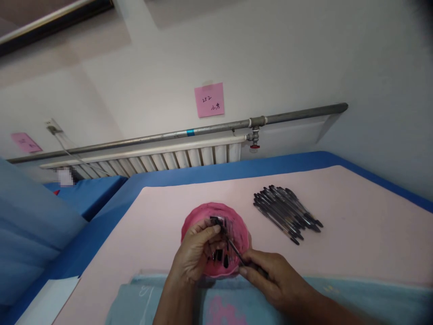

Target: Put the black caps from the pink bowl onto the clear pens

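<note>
My left hand (199, 248) is over a pink scalloped basket (192, 216), its thumb and fingers closed on a small black piece that looks like a pen cap (219, 222). From the right, my right hand (270, 275) grips a dark pen (237, 253), its front end pointing up and left toward the black piece. Whether the two touch is too small to tell. Inside the basket, partly hidden by my left hand, lie several clear and black pen parts (226, 259).
A pile of black pens (284, 210) lies right of the basket on the pink table cover (152, 225). Blue-grey cloth (142, 298) lies along the near edge. White paper (47, 300) is at lower left. Behind the table are a radiator (182, 158) and a pipe (216, 128).
</note>
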`<state>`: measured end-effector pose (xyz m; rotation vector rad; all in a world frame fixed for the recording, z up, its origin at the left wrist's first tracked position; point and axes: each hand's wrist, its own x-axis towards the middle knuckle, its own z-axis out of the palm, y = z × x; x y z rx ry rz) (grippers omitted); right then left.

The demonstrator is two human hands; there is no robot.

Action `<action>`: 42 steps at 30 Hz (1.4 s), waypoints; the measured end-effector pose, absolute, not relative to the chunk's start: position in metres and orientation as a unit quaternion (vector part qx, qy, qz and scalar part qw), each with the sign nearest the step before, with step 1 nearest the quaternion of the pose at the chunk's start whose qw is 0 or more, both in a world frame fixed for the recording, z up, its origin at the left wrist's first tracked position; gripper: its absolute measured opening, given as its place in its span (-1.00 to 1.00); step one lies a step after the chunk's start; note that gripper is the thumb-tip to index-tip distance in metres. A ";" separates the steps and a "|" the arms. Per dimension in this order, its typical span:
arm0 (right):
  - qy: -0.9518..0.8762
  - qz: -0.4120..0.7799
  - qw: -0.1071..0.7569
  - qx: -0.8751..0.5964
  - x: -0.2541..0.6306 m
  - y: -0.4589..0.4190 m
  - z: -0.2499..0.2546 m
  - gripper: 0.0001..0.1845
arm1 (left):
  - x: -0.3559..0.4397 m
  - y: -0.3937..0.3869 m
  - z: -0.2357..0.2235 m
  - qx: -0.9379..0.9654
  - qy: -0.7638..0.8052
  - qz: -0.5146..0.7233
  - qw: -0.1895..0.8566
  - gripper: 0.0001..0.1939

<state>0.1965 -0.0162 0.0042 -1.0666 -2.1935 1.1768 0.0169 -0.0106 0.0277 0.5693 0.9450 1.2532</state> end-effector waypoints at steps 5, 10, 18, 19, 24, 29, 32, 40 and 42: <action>-0.781 0.434 0.222 -0.390 0.197 -0.015 0.006 -0.76 | 0.022 -0.012 0.025 0.288 0.437 0.546 0.654 -0.80; -0.762 0.446 0.231 -0.410 0.196 -0.016 0.008 -0.76 | 0.026 -0.012 0.021 0.319 0.441 0.536 0.645 -0.77; -0.740 0.483 0.230 -0.408 0.196 -0.015 0.012 -0.78 | 0.025 -0.015 0.022 0.319 0.457 0.512 0.654 -0.76; -0.741 0.479 0.234 -0.407 0.196 -0.015 0.012 -0.78 | 0.025 -0.015 0.022 0.325 0.458 0.509 0.652 -0.76; -0.734 0.469 0.266 -0.413 0.195 -0.015 0.012 -0.77 | 0.028 -0.014 0.019 0.340 0.451 0.499 0.657 -0.74; -0.713 0.496 0.277 -0.411 0.195 -0.015 0.011 -0.79 | 0.036 -0.016 0.020 0.358 0.462 0.485 0.650 -0.77; -0.686 0.528 0.280 -0.415 0.195 -0.014 0.009 -0.80 | 0.039 -0.018 0.022 0.371 0.475 0.470 0.644 -0.76; -0.625 0.571 0.298 -0.441 0.197 -0.010 0.005 -0.75 | 0.021 -0.014 0.022 0.440 0.509 0.449 0.587 -0.75; -0.618 0.572 0.303 -0.446 0.198 -0.009 0.007 -0.75 | 0.011 -0.011 0.018 0.494 0.577 0.408 0.505 -0.83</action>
